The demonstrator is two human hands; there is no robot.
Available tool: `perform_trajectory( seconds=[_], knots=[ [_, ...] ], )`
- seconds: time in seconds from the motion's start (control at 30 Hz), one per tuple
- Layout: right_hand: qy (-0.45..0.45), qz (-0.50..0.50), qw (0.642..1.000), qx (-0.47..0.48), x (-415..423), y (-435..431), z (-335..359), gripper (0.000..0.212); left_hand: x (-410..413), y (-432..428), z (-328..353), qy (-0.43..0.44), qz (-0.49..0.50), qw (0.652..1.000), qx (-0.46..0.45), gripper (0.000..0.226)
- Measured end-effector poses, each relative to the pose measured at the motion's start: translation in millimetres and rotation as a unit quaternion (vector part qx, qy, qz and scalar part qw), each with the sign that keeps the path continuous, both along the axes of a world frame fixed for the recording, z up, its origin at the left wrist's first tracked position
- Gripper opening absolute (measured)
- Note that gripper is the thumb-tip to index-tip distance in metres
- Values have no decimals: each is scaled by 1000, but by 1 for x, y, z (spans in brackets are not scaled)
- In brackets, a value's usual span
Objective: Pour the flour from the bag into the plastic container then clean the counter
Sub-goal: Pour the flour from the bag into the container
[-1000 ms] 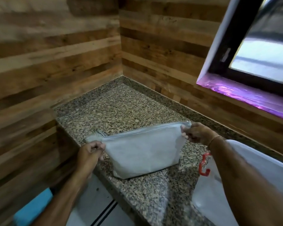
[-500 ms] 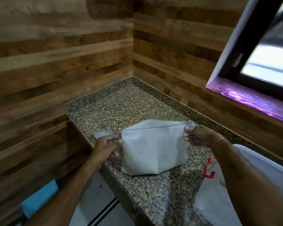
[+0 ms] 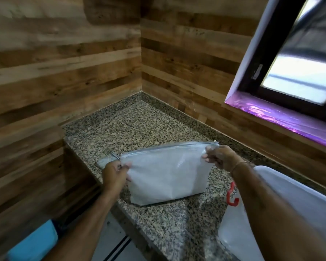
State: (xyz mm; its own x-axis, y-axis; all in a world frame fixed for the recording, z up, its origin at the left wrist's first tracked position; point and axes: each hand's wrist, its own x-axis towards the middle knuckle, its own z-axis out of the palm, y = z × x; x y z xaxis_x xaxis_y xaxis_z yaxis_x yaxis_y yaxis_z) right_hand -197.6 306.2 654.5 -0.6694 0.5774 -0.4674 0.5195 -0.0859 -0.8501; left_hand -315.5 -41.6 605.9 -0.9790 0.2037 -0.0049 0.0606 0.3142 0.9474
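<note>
The left hand (image 3: 114,176) pinches the top left edge of the flour bag (image 3: 167,176), and the right hand (image 3: 221,156) pinches its top right corner. The white, smooth zip-top bag stands upright on the speckled granite counter (image 3: 132,129). The translucent plastic container (image 3: 231,234) with a red latch (image 3: 231,197) sits to its right, partly hidden by the right forearm and cut off by the frame edge.

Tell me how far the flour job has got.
Done: nothing visible; the bag stands on the counter, seemingly full. In hand: left hand and right hand pinch its top corners. Left: pouring into the container, then wiping.
</note>
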Motion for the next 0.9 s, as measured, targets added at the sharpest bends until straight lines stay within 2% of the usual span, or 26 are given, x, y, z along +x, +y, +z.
perform_trajectory(
  seconds=[0.13, 0.3, 0.47, 0.57, 0.63, 0.73, 0.77, 0.83, 0.9],
  knots=[
    [30, -6, 999, 16, -5, -7, 0, 21, -26, -27, -4, -38, 25, 997, 67, 10],
    [9, -14, 999, -38, -10, -29, -21, 33, -46, -37, -11, -128, -6, 983, 134, 11],
    [44, -69, 991, -109, -6, -33, -27, 18, -52, -41, -16, -149, -22, 977, 149, 12],
    [72, -89, 987, -109, -8, -37, -34, 20, -57, -45, -19, -155, -38, 975, 152, 13],
    [81, -71, 984, -141, -7, -42, -35, 29, -59, -47, -17, -169, -53, 971, 164, 17],
    [97, -89, 973, -191, -2, -40, -42, 65, -63, -47, -14, -216, -74, 955, 188, 20],
    [102, -103, 970, -195, 0, -38, -44, 68, -64, -47, -12, -227, -83, 950, 196, 20],
    [101, -135, 968, -184, -1, -39, -49, 58, -66, -47, -10, -242, -101, 942, 211, 19],
    [94, -169, 966, -171, -5, -41, -53, 36, -64, -47, -7, -244, -115, 937, 222, 18]
  ],
)
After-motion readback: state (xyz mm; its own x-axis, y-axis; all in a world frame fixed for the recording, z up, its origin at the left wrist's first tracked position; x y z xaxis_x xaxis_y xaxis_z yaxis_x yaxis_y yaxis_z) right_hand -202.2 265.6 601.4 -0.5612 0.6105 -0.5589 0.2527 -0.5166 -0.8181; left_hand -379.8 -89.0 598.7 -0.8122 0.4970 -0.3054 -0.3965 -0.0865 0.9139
